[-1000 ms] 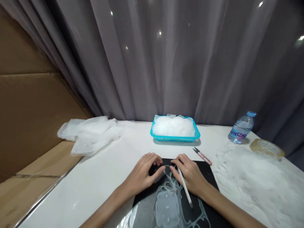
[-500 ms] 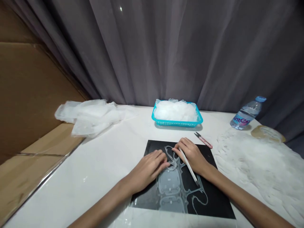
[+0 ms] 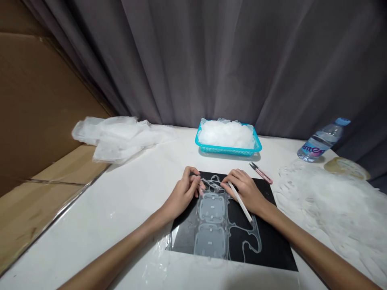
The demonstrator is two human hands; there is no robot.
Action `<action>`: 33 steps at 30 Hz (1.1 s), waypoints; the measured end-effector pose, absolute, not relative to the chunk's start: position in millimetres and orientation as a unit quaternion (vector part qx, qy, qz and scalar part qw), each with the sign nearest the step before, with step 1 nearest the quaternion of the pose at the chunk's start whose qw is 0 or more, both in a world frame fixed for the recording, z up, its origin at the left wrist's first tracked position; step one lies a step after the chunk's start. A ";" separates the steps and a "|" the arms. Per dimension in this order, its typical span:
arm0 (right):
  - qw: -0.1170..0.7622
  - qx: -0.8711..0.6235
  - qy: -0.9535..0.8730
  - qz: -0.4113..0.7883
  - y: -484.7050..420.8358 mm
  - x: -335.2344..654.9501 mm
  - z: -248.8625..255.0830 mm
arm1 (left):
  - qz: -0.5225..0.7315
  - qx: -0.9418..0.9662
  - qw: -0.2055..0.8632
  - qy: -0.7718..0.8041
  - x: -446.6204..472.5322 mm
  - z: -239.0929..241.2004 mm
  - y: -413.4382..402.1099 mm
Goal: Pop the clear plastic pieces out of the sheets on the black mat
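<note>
"translucent webbing (image 3: 229,228): where was it, and how would it handle?"

"on the black mat (image 3: 273,246), beside pale panels (image 3: 211,211); probably light, limp and easily torn, best taken by a thick strand."

"and the fingers?"

"left hand (image 3: 184,193): half curled by the far loops, hold unclear. right hand (image 3: 248,191): bent nearly together, with a white stick (image 3: 240,202)."

"obstacles?"

"that stick, perhaps; pink snips (image 3: 263,175) lay far right on the counter (image 3: 130,197)."

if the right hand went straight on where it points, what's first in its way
Likely the tangled clear strips just ahead of the right hand, though contact and depth are unclear.
</note>
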State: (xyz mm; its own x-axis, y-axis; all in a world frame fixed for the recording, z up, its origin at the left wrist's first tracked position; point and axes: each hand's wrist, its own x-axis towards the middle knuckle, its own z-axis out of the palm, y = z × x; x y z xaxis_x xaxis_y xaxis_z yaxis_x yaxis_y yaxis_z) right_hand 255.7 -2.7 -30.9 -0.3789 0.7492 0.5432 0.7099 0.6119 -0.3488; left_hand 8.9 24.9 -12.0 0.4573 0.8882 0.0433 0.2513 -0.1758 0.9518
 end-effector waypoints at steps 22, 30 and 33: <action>0.439 -0.540 -0.718 -0.014 1.6 256.5 -32.9 | 0.140 0.887 0.308 0.315 5.4 5.9 15.9; 0.475 -0.531 -0.702 0.005 -3.1 256.1 -26.8 | 0.127 0.897 0.275 0.323 8.3 5.4 15.2; 0.479 -0.520 -0.708 0.001 -4.3 255.3 -23.8 | 0.126 0.882 0.294 0.347 10.7 5.0 14.2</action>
State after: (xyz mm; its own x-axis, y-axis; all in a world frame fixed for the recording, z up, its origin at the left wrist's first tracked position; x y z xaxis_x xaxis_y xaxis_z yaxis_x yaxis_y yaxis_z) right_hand 255.3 -4.3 -23.8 -0.0015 0.7359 0.6770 0.7346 0.4602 -0.4986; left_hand 10.7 14.2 5.0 0.7275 0.6858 0.0184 0.5376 -0.5866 0.6057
